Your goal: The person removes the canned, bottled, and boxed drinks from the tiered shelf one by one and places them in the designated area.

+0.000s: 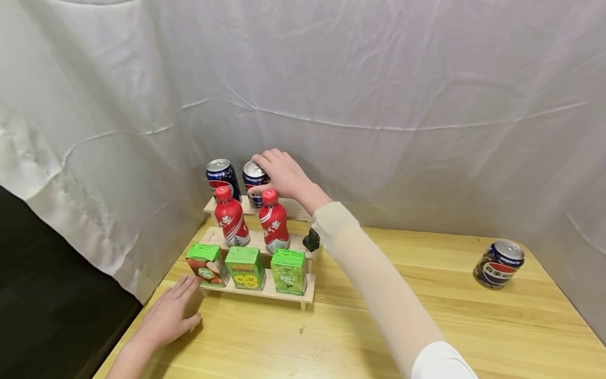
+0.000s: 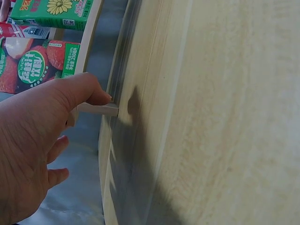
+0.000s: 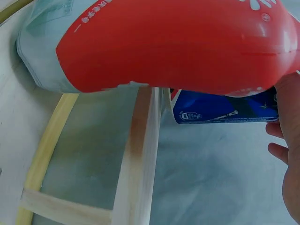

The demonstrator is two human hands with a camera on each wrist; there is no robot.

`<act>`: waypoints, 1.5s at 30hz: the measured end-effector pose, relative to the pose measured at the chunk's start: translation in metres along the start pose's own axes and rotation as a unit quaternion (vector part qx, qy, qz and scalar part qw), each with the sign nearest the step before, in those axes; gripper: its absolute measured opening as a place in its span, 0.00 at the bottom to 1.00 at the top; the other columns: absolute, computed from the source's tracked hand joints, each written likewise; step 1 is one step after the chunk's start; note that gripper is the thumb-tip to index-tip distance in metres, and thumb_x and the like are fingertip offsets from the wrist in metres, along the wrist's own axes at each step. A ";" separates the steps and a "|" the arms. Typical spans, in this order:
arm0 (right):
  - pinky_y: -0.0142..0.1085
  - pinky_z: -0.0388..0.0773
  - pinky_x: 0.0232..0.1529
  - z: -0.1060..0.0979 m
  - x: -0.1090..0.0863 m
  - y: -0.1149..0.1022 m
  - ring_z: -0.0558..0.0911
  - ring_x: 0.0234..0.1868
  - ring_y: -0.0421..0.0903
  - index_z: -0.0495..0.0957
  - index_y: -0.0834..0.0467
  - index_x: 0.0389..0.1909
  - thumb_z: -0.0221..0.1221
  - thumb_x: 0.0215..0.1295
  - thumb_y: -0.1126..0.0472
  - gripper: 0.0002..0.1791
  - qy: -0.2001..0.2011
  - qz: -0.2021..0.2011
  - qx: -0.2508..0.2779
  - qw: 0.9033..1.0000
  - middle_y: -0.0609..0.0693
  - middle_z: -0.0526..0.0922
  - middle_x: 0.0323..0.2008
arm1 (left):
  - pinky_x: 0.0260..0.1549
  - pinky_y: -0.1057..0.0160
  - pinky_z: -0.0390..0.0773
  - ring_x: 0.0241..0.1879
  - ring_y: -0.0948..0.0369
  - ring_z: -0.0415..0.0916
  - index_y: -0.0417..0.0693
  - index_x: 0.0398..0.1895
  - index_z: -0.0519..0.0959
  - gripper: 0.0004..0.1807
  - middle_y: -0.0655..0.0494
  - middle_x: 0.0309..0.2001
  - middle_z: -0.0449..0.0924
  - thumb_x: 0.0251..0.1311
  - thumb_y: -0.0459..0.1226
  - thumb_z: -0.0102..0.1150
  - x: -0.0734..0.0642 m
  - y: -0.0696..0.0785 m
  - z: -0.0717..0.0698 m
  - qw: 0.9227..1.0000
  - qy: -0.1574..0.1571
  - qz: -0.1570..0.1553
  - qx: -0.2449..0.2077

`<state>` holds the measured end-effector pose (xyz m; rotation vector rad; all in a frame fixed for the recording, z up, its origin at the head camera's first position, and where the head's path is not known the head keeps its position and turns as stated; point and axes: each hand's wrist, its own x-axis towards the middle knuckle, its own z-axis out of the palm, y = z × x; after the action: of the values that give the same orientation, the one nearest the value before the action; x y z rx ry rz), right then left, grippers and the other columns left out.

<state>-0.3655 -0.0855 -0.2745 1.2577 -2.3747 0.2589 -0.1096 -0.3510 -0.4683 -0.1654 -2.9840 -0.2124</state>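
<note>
My right hand (image 1: 286, 176) grips a dark blue soda can (image 1: 252, 184) from above at the top tier of a wooden step rack (image 1: 309, 295). The right wrist view shows that can (image 3: 225, 108) partly hidden behind a red bottle (image 3: 178, 47). My left hand (image 1: 168, 315) lies by the rack's lower left end, its fingers loosely extended and holding nothing. Beside it is a green-topped juice box (image 1: 207, 269); the left wrist view shows strawberries on the box (image 2: 33, 65), with the thumb close to a rack leg (image 2: 101, 109).
Another soda can (image 1: 222, 176) stands at the top tier's left. Two red bottles, one at left (image 1: 232, 221), occupy the middle tier. The bottom tier also holds a yellow-flowered box (image 1: 246, 271) and a light green box (image 1: 290, 273). A separate can (image 1: 498, 265) stands far right on the table.
</note>
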 end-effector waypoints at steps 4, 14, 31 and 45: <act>0.41 0.71 0.60 -0.003 -0.005 0.003 0.71 0.58 0.48 0.69 0.54 0.65 0.62 0.53 0.28 0.45 0.017 -0.001 -0.003 1.000 0.50 0.76 0.55 | 0.66 0.35 0.61 0.71 0.39 0.58 0.36 0.70 0.64 0.45 0.36 0.72 0.61 0.51 0.47 0.67 0.000 0.000 0.001 1.000 -0.002 0.000 0.000; 0.42 0.72 0.58 -0.014 -0.019 0.015 0.72 0.56 0.49 0.70 0.56 0.63 0.63 0.54 0.30 0.44 0.034 0.006 -0.011 0.999 0.51 0.76 0.53 | 0.67 0.35 0.60 0.71 0.38 0.57 0.34 0.70 0.63 0.45 0.35 0.71 0.61 0.51 0.46 0.67 0.005 0.003 -0.003 1.000 -0.004 0.001 -0.004; 0.46 0.71 0.57 -0.038 -0.055 0.032 0.73 0.57 0.52 0.72 0.58 0.60 0.64 0.53 0.31 0.43 0.060 -0.024 -0.060 0.996 0.53 0.78 0.50 | 0.67 0.35 0.60 0.71 0.37 0.57 0.33 0.70 0.62 0.45 0.34 0.72 0.60 0.52 0.46 0.67 0.008 0.002 -0.004 1.000 -0.006 0.004 -0.004; 0.47 0.72 0.53 -0.057 -0.083 0.037 0.74 0.54 0.53 0.72 0.58 0.58 0.68 0.49 0.33 0.43 0.091 -0.026 -0.053 0.994 0.55 0.78 0.49 | 0.67 0.35 0.59 0.71 0.37 0.57 0.33 0.70 0.62 0.45 0.33 0.71 0.59 0.52 0.46 0.67 0.009 -0.001 -0.005 1.000 -0.007 0.005 -0.005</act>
<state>-0.3390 0.0175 -0.2605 1.1925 -2.1682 0.2179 -0.1179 -0.3513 -0.4620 -0.1825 -2.9955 -0.2259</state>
